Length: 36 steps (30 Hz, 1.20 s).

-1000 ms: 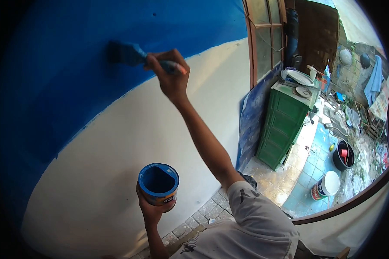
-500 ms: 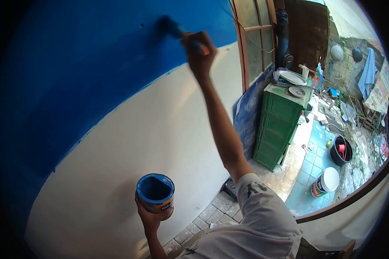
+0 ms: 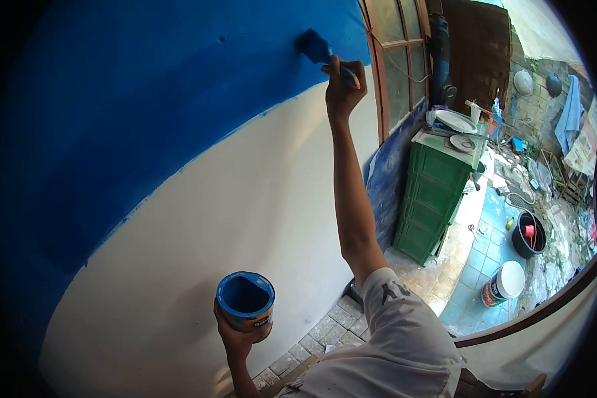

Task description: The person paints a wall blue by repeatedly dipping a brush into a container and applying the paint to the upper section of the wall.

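My right hand (image 3: 346, 91), arm stretched up, grips the handle of a paintbrush (image 3: 317, 48). The brush's blue-coated bristles are at the blue upper part of the wall (image 3: 179, 79), not far from the window frame. Below an uneven slanting edge the wall is white (image 3: 225, 205). Low in the view, my left hand (image 3: 235, 338) is wrapped around a paint can (image 3: 246, 293), held upright in front of the white part. Blue paint smears the can's rim, and its inside looks dark blue.
A wooden-framed window (image 3: 395, 56) borders the wall on the right. Beyond stand a green cabinet (image 3: 438, 192) with plates on top, a white-lidded bucket (image 3: 504, 284) and a black tub (image 3: 528, 236) holding a red dipper. Grey paving (image 3: 325, 330) runs along the wall's foot.
My right hand and the paintbrush have moved right along the blue area, closer to the window. The can in my left hand sits slightly lower and further right in view.
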Each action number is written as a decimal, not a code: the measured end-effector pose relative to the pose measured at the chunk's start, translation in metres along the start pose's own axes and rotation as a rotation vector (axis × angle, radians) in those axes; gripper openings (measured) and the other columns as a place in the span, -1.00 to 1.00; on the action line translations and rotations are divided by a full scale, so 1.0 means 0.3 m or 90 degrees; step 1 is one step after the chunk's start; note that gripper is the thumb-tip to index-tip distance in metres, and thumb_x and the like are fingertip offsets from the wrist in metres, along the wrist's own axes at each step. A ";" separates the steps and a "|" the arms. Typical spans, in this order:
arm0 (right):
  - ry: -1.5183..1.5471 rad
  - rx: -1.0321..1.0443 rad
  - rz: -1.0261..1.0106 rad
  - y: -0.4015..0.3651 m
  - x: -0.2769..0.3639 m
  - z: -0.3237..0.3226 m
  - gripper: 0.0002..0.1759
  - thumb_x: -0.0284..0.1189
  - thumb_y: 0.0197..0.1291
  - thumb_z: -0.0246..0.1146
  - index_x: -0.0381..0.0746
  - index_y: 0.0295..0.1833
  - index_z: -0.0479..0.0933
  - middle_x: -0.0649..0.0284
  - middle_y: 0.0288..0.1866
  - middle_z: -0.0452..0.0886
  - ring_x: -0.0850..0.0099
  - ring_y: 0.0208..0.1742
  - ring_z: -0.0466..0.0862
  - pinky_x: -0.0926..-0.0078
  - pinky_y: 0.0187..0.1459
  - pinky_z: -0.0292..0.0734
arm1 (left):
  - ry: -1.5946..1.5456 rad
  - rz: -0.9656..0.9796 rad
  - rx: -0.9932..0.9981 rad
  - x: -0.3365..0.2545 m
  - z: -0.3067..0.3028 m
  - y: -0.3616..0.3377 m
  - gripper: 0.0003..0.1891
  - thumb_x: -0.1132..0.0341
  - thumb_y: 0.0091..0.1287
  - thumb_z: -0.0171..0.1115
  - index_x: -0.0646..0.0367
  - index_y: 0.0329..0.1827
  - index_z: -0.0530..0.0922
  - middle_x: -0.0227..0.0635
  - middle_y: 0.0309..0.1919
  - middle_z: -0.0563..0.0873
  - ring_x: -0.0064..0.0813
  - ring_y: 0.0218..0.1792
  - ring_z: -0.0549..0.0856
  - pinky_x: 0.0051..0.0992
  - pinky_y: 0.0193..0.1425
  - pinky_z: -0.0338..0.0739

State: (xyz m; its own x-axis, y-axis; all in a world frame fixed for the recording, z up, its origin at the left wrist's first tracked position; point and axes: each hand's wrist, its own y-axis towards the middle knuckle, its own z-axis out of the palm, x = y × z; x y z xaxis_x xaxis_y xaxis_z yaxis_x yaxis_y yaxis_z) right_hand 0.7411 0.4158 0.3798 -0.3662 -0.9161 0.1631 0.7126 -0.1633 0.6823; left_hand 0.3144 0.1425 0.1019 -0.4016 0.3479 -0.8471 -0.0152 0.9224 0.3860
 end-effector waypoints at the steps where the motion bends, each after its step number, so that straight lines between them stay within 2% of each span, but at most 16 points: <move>1: -0.036 0.008 -0.010 0.009 -0.002 -0.007 -0.74 -0.47 0.44 0.45 -0.38 -0.23 0.55 0.08 -0.29 0.80 0.40 -0.29 0.86 0.50 -0.22 0.81 | 0.000 0.001 -0.007 0.005 0.000 0.001 0.33 0.15 -0.34 0.90 0.15 0.60 0.25 -0.17 0.36 0.58 -0.14 0.39 0.60 -0.11 0.49 0.51; 6: -0.002 0.171 -0.085 -0.132 0.201 0.106 -0.80 -0.51 0.40 0.49 -0.34 -0.21 0.60 0.11 -0.22 0.83 0.46 -0.18 0.86 0.50 -0.19 0.77 | 0.013 0.009 0.001 -0.011 0.030 0.021 0.32 0.18 -0.34 0.89 0.15 0.59 0.26 -0.17 0.35 0.59 -0.14 0.38 0.61 -0.10 0.49 0.52; 8: 0.121 0.232 0.049 -0.240 0.314 0.164 -0.82 -0.55 0.35 0.52 -0.33 -0.23 0.62 0.12 -0.21 0.84 0.47 -0.14 0.86 0.53 -0.18 0.73 | 0.020 0.015 0.007 -0.022 0.034 0.026 0.31 0.18 -0.34 0.89 0.14 0.59 0.26 -0.18 0.35 0.59 -0.14 0.38 0.61 -0.10 0.49 0.52; 11: 0.085 0.288 -0.090 -0.307 0.389 0.191 -0.81 -0.59 0.31 0.53 -0.36 -0.22 0.61 0.13 -0.19 0.84 0.44 -0.10 0.87 0.53 -0.17 0.74 | 0.004 0.015 0.023 -0.034 0.049 0.030 0.34 0.18 -0.28 0.90 0.19 0.63 0.21 -0.11 0.39 0.56 -0.12 0.41 0.59 -0.13 0.48 0.53; 13: 0.105 0.208 0.041 -0.309 0.274 0.180 -0.85 -0.54 0.40 0.48 -0.35 -0.15 0.62 0.16 -0.19 0.84 0.46 -0.20 0.86 0.51 -0.17 0.72 | -0.033 0.028 0.035 -0.042 0.044 0.025 0.32 0.19 -0.27 0.90 0.19 0.63 0.22 -0.11 0.38 0.57 -0.13 0.39 0.61 -0.14 0.46 0.55; 16: 0.064 0.068 -0.008 -0.204 0.134 0.117 -0.82 -0.50 0.49 0.41 -0.32 -0.20 0.58 0.14 -0.21 0.81 0.47 -0.28 0.82 0.49 -0.14 0.71 | -0.016 0.033 0.027 -0.033 0.016 -0.007 0.31 0.21 -0.26 0.90 0.19 0.63 0.22 -0.10 0.37 0.57 -0.14 0.39 0.61 -0.15 0.46 0.56; 18: -0.125 0.037 -0.032 -0.164 0.140 0.102 -0.82 -0.53 0.47 0.41 -0.31 -0.23 0.59 0.12 -0.20 0.80 0.46 -0.24 0.82 0.48 -0.13 0.69 | -0.018 0.035 0.006 -0.025 -0.004 -0.017 0.29 0.25 -0.29 0.91 0.17 0.59 0.25 -0.16 0.32 0.61 -0.21 0.34 0.65 -0.16 0.45 0.58; 19: -0.114 0.046 -0.026 -0.188 0.177 0.146 -0.82 -0.53 0.47 0.41 -0.31 -0.23 0.59 0.12 -0.20 0.80 0.46 -0.24 0.82 0.48 -0.13 0.69 | -0.023 0.036 0.029 -0.019 -0.011 -0.016 0.29 0.25 -0.28 0.91 0.16 0.59 0.26 -0.16 0.33 0.61 -0.21 0.34 0.65 -0.16 0.46 0.58; 22: -0.099 0.186 -0.229 -0.296 0.391 0.295 -0.92 -0.68 0.32 0.42 -0.32 -0.13 0.68 0.11 -0.18 0.77 0.30 -0.11 0.83 0.41 -0.11 0.67 | -0.046 0.043 0.068 0.003 -0.023 -0.003 0.27 0.24 -0.26 0.91 0.14 0.59 0.26 -0.16 0.35 0.60 -0.21 0.36 0.65 -0.16 0.49 0.57; 24: -0.030 0.288 -0.180 -0.467 0.556 0.437 -0.76 -0.67 0.18 0.41 -0.29 -0.02 0.72 0.14 -0.18 0.77 0.22 -0.10 0.80 0.33 -0.07 0.67 | -0.053 0.040 0.096 0.015 -0.013 0.005 0.28 0.26 -0.27 0.91 0.13 0.59 0.25 -0.17 0.36 0.60 -0.20 0.37 0.64 -0.18 0.49 0.56; 26: 0.159 0.315 -0.207 -0.670 0.734 0.578 -0.64 -0.64 0.13 0.42 -0.25 0.08 0.71 0.06 -0.01 0.77 0.22 -0.11 0.79 0.31 -0.15 0.73 | -0.068 0.019 0.124 0.081 0.007 0.005 0.28 0.27 -0.28 0.91 0.13 0.60 0.25 -0.17 0.36 0.60 -0.20 0.37 0.63 -0.18 0.50 0.56; 28: 0.244 0.342 -0.215 -0.830 0.885 0.687 -0.65 -0.58 0.17 0.44 -0.19 0.09 0.66 -0.02 0.05 0.72 0.20 -0.12 0.80 0.33 -0.25 0.79 | -0.073 0.001 0.148 0.094 -0.001 0.007 0.29 0.27 -0.29 0.90 0.13 0.60 0.25 -0.17 0.36 0.59 -0.20 0.38 0.62 -0.19 0.50 0.55; 29: 0.187 0.385 -0.221 -0.865 0.931 0.710 -0.71 -0.57 0.17 0.47 -0.22 0.02 0.65 0.02 0.01 0.73 0.21 -0.14 0.80 0.33 -0.21 0.78 | -0.070 0.012 0.185 0.072 -0.006 0.018 0.31 0.26 -0.26 0.90 0.14 0.63 0.22 -0.14 0.39 0.56 -0.17 0.40 0.60 -0.18 0.51 0.54; 32: 0.266 0.350 -0.135 -0.782 0.850 0.682 -0.83 -0.57 0.21 0.46 -0.24 -0.11 0.65 0.10 -0.11 0.75 0.24 -0.15 0.79 0.32 -0.21 0.74 | -0.071 0.017 0.207 0.061 -0.040 0.020 0.32 0.25 -0.23 0.89 0.14 0.66 0.19 -0.13 0.42 0.53 -0.17 0.43 0.58 -0.17 0.54 0.51; 34: 0.110 0.226 -0.173 -0.661 0.758 0.588 -0.89 -0.56 0.33 0.49 -0.28 -0.23 0.67 0.16 -0.23 0.80 0.40 -0.27 0.82 0.46 -0.27 0.66 | -0.154 0.008 0.204 0.078 -0.076 0.001 0.32 0.25 -0.22 0.89 0.14 0.66 0.19 -0.13 0.42 0.53 -0.17 0.43 0.57 -0.16 0.56 0.50; 36: 0.077 0.178 -0.068 -0.580 0.558 0.484 -0.89 -0.53 0.46 0.42 -0.32 -0.14 0.64 0.11 -0.23 0.81 0.41 -0.36 0.82 0.45 -0.25 0.75 | -0.151 0.019 0.184 0.126 -0.127 -0.018 0.32 0.25 -0.22 0.90 0.13 0.66 0.19 -0.14 0.42 0.53 -0.18 0.44 0.57 -0.16 0.56 0.51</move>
State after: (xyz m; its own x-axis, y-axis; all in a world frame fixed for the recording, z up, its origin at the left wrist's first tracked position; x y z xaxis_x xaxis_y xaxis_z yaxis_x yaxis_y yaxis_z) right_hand 0.4687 0.3441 0.3918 -0.3445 -0.9388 0.0062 0.4759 -0.1689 0.8631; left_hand 0.2644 0.1443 0.0818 -0.1735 0.3741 -0.9110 0.2656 0.9085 0.3225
